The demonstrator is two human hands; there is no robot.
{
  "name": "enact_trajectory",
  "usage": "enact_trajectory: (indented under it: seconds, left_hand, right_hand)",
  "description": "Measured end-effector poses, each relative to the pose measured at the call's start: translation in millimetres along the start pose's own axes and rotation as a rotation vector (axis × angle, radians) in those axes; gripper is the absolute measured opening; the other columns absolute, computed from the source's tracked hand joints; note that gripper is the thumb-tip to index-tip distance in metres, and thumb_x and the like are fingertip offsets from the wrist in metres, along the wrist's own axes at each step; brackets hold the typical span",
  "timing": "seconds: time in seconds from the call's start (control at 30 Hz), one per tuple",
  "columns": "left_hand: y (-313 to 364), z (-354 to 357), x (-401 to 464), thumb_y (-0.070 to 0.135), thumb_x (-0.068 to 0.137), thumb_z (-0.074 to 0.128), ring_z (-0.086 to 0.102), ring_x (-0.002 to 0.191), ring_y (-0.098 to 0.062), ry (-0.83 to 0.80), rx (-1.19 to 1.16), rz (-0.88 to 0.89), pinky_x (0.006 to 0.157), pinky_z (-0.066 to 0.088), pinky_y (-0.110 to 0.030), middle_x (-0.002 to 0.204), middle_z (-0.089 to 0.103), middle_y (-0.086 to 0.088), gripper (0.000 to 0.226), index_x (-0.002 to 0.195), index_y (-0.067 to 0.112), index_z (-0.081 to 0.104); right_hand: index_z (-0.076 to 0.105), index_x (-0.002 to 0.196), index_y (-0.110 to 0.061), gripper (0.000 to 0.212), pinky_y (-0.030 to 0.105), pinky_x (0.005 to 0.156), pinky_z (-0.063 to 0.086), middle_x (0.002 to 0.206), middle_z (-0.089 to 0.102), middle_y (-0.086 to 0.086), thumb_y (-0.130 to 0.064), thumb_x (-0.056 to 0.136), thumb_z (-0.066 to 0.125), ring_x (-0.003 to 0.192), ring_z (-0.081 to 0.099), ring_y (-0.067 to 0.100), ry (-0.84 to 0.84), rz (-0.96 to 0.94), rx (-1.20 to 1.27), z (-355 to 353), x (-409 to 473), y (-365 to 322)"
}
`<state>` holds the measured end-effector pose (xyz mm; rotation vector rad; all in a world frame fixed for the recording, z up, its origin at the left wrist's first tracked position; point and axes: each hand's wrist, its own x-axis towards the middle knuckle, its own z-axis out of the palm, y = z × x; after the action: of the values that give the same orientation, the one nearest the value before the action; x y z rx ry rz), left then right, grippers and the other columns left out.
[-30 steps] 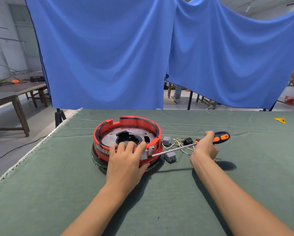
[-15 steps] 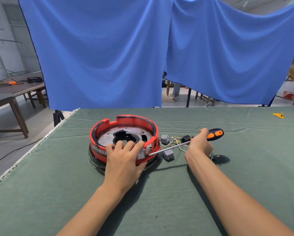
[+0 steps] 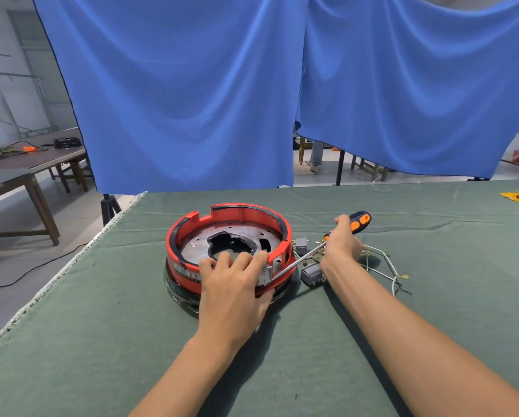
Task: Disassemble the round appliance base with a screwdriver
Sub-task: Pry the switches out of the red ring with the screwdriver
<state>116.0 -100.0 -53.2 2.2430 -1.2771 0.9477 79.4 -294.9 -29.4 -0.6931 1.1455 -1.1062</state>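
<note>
The left hand grips the near rim of the red round appliance base on the green cloth-covered table; the right hand grips the screwdriver, tip against the base's side.

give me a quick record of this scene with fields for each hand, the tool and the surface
left hand: grips the near rim of the red round base
right hand: holds the screwdriver by its handle
tool tip: at the base's right side, beside a white switch
loose parts: grey connectors and wires right of the base
surface: green cloth
</note>
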Motion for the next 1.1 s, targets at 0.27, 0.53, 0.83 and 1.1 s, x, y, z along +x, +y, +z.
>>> enact_trajectory:
  seconds: [0.27,0.53,0.83,1.1]
  left_hand:
    - [0,1,1,0.038,0.055,0.084,0.057,0.073,-0.027,-0.004,0.057,0.002,0.066,0.040,-0.040,0.084,0.066,0.003,0.057,0.107,0.020,0.067]
    - [2,0,1,0.037,0.053,0.086,0.058,0.074,-0.028,-0.008,0.057,0.007,0.067,0.041,-0.041,0.082,0.066,0.002,0.058,0.105,0.020,0.068]
    - [3,-1,3,0.038,0.056,0.084,0.058,0.077,-0.028,-0.039,0.061,-0.015,0.070,0.041,-0.042,0.083,0.065,0.000,0.057,0.108,0.020,0.067]
    - [3,-1,2,0.039,0.061,0.079,0.057,0.082,-0.028,-0.061,0.067,-0.029,0.073,0.039,-0.040,0.086,0.065,0.002,0.052,0.108,0.023,0.065]
  right_hand:
    - [0.051,0.067,-0.015,0.022,0.029,0.049,0.032,0.059,0.056,-0.002,-0.035,0.076,0.056,0.054,0.046,0.015,-0.033,-0.016,-0.100,1,-3,-10]
    - [0.050,0.066,-0.015,0.022,0.028,0.049,0.034,0.059,0.057,-0.002,-0.033,0.078,0.055,0.053,0.047,0.013,-0.015,-0.030,-0.082,-18,-12,-18]
    - [0.049,0.067,-0.015,0.022,0.029,0.049,0.034,0.057,0.055,-0.003,-0.033,0.079,0.055,0.052,0.047,0.013,0.014,-0.063,-0.051,-36,-20,-25]
    - [0.048,0.068,-0.017,0.022,0.028,0.052,0.033,0.057,0.052,-0.006,-0.035,0.078,0.056,0.054,0.044,0.013,0.037,-0.066,-0.030,-52,-19,-20]
